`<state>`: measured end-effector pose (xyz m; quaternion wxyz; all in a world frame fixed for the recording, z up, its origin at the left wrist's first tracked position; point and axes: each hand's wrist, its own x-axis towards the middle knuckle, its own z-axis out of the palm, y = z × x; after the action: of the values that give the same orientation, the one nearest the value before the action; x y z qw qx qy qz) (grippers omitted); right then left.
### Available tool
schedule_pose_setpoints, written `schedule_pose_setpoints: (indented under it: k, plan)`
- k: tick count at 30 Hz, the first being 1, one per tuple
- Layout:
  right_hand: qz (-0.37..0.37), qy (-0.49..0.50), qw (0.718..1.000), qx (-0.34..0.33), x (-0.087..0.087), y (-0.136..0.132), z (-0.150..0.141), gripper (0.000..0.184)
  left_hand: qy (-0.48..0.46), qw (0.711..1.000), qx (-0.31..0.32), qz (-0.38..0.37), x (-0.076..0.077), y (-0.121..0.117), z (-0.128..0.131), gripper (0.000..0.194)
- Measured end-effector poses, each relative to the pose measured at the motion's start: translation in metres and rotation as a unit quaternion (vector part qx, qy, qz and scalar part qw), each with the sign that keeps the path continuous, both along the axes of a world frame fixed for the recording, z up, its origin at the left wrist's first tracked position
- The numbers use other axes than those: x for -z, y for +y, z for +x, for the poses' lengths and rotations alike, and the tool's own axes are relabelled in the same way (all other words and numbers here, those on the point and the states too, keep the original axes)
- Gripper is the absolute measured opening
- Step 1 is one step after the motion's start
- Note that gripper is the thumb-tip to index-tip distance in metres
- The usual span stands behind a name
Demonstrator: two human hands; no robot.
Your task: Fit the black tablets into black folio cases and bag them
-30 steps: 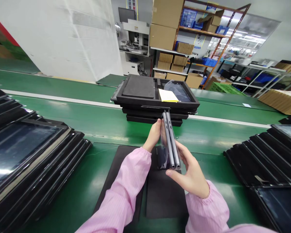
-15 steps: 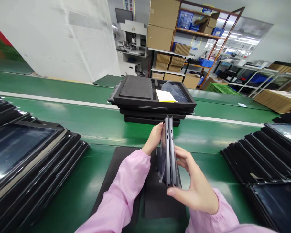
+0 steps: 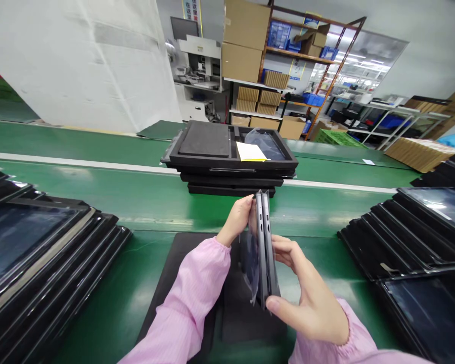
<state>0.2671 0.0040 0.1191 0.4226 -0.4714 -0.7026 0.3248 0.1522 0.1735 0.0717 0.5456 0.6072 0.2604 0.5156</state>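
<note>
Two slim grey devices [image 3: 263,247] held upright, side by side

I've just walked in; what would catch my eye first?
Probably two slim grey devices, held on edge by the left hand and right hand at the centre. Behind them stands a stack of black trays with a white paper on top. Piles of dark panels flank the green surface.

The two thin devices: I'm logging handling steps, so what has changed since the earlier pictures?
The two thin devices have come nearer the person, their near end now lower in view; the right hand moved with that end. Nothing was let go: the left hand still grips the far end. The tray stack and black sheets stayed put.
</note>
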Motion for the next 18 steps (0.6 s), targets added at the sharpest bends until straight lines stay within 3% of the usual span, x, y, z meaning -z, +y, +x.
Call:
schedule_pose_setpoints:
  k: [11, 18]
  plan:
    - [-0.011, -0.016, 1.0, 0.008, -0.0064, -0.006, -0.0031, 0.063, 0.023, 0.999, 0.01, 0.026, 0.0, -0.0035, -0.0003, 0.077]
    - [-0.011, -0.008, 0.999, -0.042, -0.0084, -0.0077, 0.005, 0.062, 0.024, 0.999, 0.021, 0.029, -0.0007, -0.0028, -0.0009, 0.077]
